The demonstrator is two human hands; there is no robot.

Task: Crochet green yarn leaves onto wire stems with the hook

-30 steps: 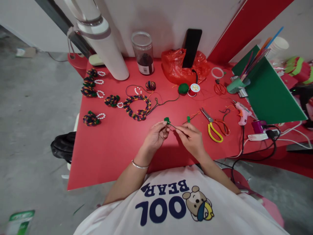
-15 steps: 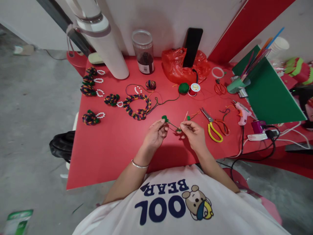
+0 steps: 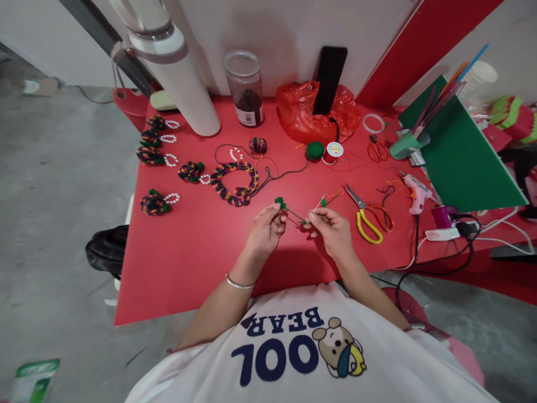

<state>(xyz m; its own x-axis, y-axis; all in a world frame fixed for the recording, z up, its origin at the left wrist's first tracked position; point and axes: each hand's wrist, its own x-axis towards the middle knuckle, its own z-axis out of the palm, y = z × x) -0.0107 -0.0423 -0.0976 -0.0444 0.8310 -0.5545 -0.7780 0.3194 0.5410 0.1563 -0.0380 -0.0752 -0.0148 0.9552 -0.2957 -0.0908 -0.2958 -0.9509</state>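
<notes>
Above the red table, my left hand pinches a thin green cord just below a small green knotted tuft. My right hand pinches the other end of that cord together with a thin needle that points up and to the right. The hands are a short gap apart, the cord stretched between them. A silver bangle circles my left wrist.
Yellow-handled scissors lie right of my right hand, a pink glue gun and cables beyond. A multicoloured braided loop and several small pearl-ringed braids lie left. A jar, red bag, phone and green board stand behind.
My hands drew slightly apart and rose a little up the table. The right hand now shows the needle angled up-right, with the green cord stretched between the hands.
</notes>
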